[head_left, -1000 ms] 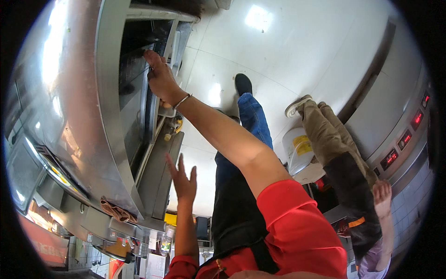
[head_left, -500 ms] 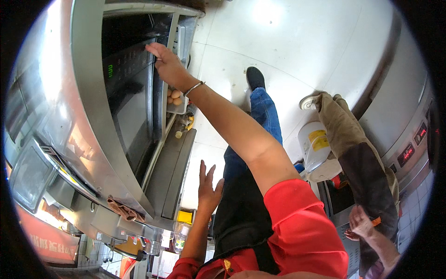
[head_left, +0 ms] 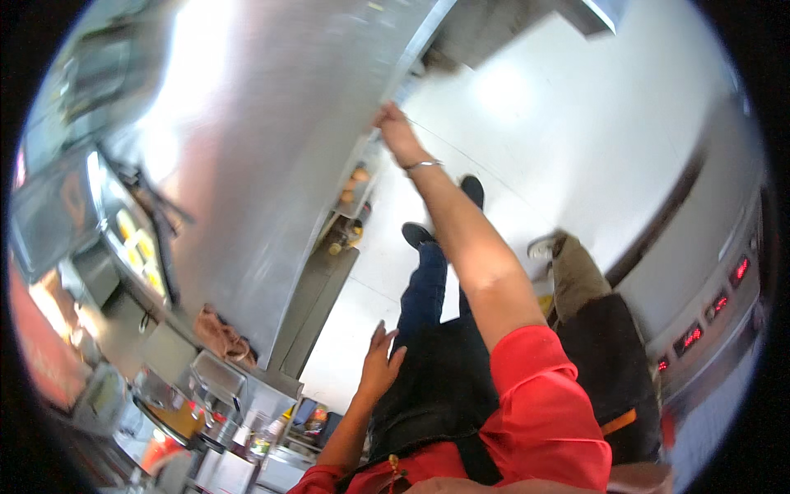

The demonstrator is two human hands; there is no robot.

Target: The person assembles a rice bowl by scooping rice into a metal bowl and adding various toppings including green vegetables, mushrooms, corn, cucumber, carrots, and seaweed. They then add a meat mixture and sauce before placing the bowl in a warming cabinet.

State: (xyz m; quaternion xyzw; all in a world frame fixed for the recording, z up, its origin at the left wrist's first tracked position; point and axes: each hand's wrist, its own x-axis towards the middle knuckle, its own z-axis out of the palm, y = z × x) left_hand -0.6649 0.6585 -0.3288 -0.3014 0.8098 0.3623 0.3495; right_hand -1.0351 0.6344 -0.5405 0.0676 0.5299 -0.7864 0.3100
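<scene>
My right arm stretches far forward, and my right hand is at the edge of the steel counter. Its fingers are smeared by motion and partly run into the counter's edge, so what they touch cannot be made out. My left hand hangs low in front of my dark apron, fingers apart, with nothing in it. Below the counter's edge, between my hands, several brown eggs sit in a container, with bottles beside them.
A brown cloth lies at the counter's near corner. To my right stands a person in a dark apron, close beside me, in front of steel equipment with red displays. White floor lies ahead.
My view has shifted and the counter top now covers the black appliance with the green display. My right hand has come away from that appliance's front. My left hand stays low and open.
</scene>
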